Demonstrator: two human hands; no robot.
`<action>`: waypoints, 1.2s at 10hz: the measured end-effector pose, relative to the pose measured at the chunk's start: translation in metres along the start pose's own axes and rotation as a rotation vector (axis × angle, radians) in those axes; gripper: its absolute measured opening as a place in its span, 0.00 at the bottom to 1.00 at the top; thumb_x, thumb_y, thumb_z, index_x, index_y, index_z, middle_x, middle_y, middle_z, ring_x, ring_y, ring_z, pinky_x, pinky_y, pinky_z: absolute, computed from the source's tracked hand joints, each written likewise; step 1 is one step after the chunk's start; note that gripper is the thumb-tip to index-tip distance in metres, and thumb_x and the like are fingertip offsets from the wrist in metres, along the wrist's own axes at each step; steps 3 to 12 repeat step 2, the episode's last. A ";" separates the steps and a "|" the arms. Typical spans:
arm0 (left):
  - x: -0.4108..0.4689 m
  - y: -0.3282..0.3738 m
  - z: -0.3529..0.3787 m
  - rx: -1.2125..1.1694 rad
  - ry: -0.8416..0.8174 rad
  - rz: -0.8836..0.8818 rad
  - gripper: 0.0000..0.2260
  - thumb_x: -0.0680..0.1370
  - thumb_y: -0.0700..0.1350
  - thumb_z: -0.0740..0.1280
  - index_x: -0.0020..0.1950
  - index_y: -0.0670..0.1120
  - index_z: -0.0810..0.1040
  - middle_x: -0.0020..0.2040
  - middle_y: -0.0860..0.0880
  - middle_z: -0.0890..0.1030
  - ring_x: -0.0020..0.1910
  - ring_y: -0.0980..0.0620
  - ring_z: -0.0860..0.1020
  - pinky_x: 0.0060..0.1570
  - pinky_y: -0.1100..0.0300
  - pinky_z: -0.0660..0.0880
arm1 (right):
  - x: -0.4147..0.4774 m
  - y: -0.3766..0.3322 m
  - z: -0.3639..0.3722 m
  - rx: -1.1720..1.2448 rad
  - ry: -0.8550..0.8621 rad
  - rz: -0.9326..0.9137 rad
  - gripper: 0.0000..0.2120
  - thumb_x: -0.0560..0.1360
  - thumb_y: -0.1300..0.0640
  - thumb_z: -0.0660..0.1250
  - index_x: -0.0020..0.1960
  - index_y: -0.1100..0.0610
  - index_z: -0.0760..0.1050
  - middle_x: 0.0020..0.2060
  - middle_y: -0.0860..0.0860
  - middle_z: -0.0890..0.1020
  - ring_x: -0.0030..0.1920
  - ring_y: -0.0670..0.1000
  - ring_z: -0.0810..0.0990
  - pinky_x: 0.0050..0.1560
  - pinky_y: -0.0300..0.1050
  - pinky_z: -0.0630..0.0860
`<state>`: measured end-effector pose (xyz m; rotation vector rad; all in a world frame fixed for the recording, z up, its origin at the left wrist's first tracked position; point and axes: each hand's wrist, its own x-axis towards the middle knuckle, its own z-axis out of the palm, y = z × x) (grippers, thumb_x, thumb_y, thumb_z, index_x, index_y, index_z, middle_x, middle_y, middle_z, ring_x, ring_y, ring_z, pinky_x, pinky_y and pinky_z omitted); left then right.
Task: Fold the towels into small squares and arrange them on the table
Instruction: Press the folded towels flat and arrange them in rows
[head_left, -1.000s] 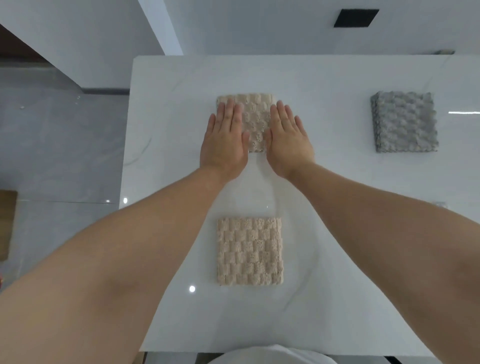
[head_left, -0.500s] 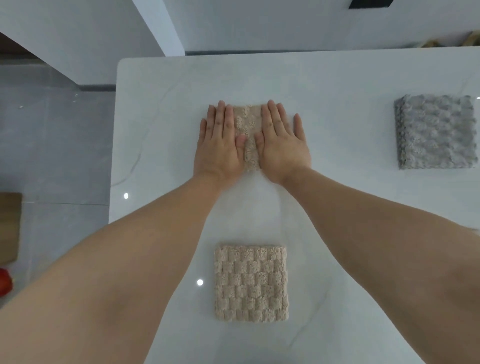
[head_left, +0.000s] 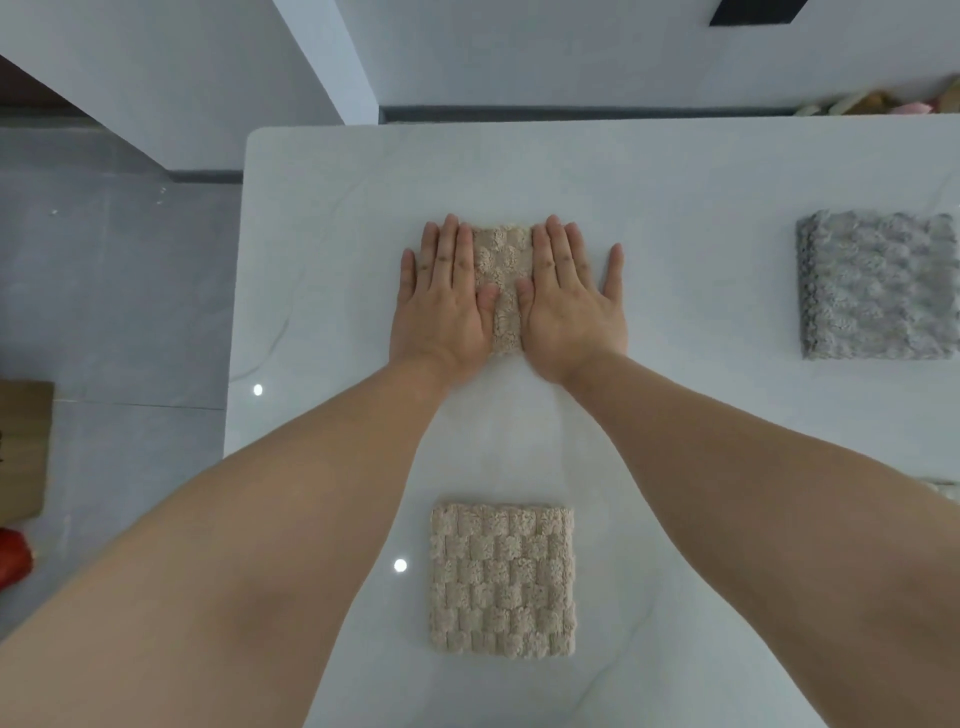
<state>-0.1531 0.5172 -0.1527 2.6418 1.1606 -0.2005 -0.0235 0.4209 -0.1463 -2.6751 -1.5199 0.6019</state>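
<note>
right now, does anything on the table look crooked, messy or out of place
Nothing stands out. The near beige towel and the grey towel lie flat and square on the table. The left hand and right hand press flat on the far beige towel, which also sits straight.

White table (head_left: 675, 218) carries 2 beige folded towels (head_left: 503, 579) (head_left: 503, 270) and 1 grey (head_left: 878, 286).

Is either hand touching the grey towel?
No: the left hand and right hand lie flat on the far beige towel; the grey towel sits apart at the right.
</note>
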 end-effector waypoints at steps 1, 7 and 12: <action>0.003 0.003 -0.005 -0.023 -0.066 -0.003 0.30 0.85 0.56 0.45 0.82 0.41 0.43 0.83 0.45 0.44 0.82 0.46 0.41 0.79 0.45 0.41 | 0.002 -0.001 -0.005 0.010 -0.050 -0.012 0.29 0.84 0.45 0.36 0.82 0.55 0.36 0.82 0.48 0.39 0.81 0.49 0.35 0.78 0.63 0.36; 0.007 0.000 -0.023 -0.119 -0.146 -0.010 0.30 0.85 0.56 0.46 0.82 0.43 0.41 0.83 0.47 0.41 0.82 0.48 0.39 0.79 0.46 0.40 | 0.004 0.004 -0.028 0.123 -0.137 -0.046 0.29 0.85 0.45 0.37 0.83 0.53 0.36 0.82 0.46 0.38 0.81 0.47 0.36 0.79 0.62 0.36; 0.007 0.000 -0.023 -0.119 -0.146 -0.010 0.30 0.85 0.56 0.46 0.82 0.43 0.41 0.83 0.47 0.41 0.82 0.48 0.39 0.79 0.46 0.40 | 0.004 0.004 -0.028 0.123 -0.137 -0.046 0.29 0.85 0.45 0.37 0.83 0.53 0.36 0.82 0.46 0.38 0.81 0.47 0.36 0.79 0.62 0.36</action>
